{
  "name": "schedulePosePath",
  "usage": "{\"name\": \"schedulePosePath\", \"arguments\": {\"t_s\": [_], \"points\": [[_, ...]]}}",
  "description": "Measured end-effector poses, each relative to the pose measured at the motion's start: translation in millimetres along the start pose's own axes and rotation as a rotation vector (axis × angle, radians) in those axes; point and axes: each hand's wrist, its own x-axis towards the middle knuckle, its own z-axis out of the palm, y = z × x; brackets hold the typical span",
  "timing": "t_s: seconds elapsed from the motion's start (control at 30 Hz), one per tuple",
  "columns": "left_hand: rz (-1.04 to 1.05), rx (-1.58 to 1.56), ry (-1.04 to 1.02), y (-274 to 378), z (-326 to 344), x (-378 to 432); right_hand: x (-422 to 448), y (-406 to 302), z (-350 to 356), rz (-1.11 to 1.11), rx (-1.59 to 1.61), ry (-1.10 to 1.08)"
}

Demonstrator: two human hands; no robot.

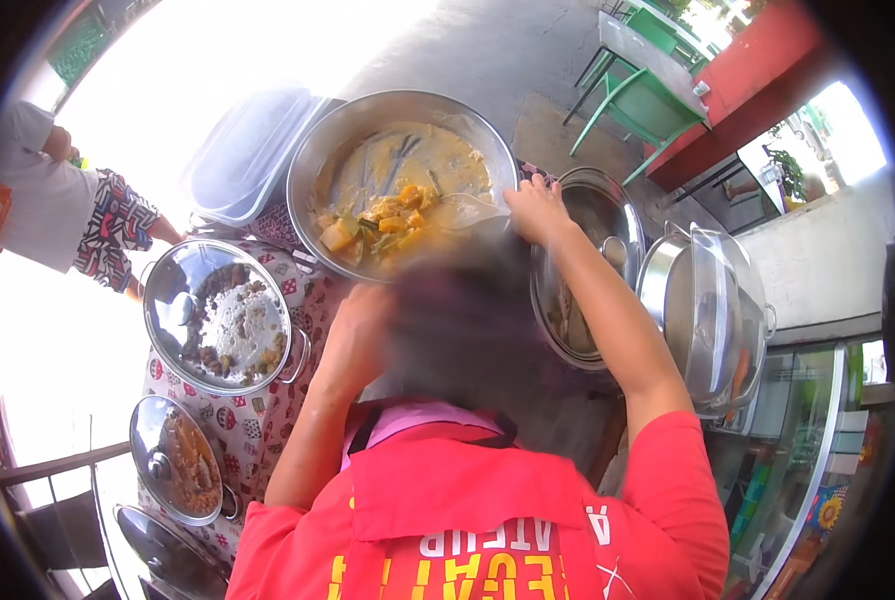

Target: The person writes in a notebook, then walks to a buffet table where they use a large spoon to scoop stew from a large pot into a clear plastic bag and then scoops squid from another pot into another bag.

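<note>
A large round metal pan (406,105) stands in front of me, its floor coated with yellowish sauce. Chunks of squash and green vegetables (395,217) are gathered toward its near side. Over the pan's right rim my right hand (539,210) is closed, thumb on the inner side. A pale serving spoon (462,210) lies in the food, one end reaching beside that hand. My left hand (357,322) is by the pan's near left rim. Blur covers its fingers, so I cannot tell whether it holds anything. The same dark blur hides part of the pan's near edge.
Glass-lidded pots (219,315) (177,457) with food stand on a patterned tablecloth (249,420) at left. A clear plastic tub (245,157) adjoins the pan. To the right are a lidded pot (586,187) and stacked metalware (669,300). A person (50,187) stands far left; green chairs (657,105) are beyond.
</note>
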Motion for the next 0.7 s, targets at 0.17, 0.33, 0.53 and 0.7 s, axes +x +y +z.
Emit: {"name": "schedulePosePath", "arguments": {"t_s": [0.17,0.33,0.53,0.7], "points": [[-0.030,0.021,0.122,-17.5,10.9,14.9,-10.9,5.0,-14.7,-0.040,0.202,0.071],[-0.063,0.038,0.160,-23.6,29.6,27.7,-84.6,-43.7,-17.3,0.134,0.581,0.256],[-0.063,0.091,0.136,-27.3,33.6,35.0,-108.1,-90.0,1.2,0.201,0.709,0.287],[-0.078,0.076,0.118,-21.2,30.3,41.8,-107.7,-86.1,7.0,0.250,0.752,0.264]]}}
